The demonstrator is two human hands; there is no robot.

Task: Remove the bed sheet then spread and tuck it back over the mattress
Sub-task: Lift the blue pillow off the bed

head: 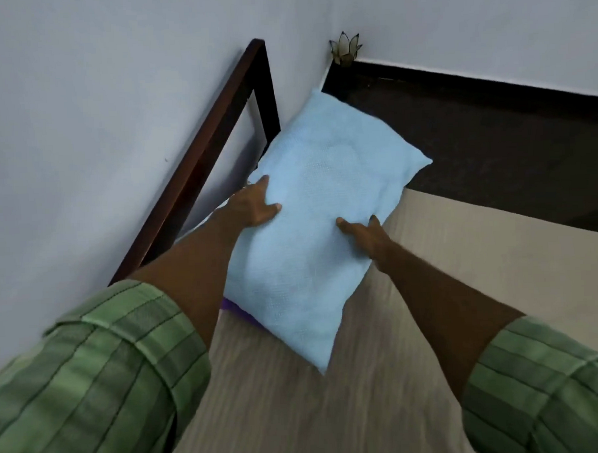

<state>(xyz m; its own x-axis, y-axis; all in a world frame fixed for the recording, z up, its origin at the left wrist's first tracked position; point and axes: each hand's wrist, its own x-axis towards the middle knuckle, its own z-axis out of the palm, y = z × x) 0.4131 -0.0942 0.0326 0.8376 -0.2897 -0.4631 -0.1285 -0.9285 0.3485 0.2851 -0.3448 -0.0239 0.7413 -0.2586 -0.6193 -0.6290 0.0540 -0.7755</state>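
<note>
A light blue pillow (pixel 320 204) lies at the head end of the bed, on the beige bed sheet (pixel 350 405) that covers the mattress. My left hand (pixel 255 207) grips the pillow's left edge, thumb on top and fingers along the side. My right hand (pixel 363 232) holds the right edge, thumb pressed into the top and fingers round the side. A strip of purple cloth (pixel 236 309) shows under the pillow's near left edge. Both forearms reach out from green striped sleeves.
A dark wooden headboard frame (pixel 198 155) stands against the white wall on the left. Right of the bed is dark floor (pixel 492 142). A small lotus-shaped ornament (pixel 345 49) sits in the room's corner.
</note>
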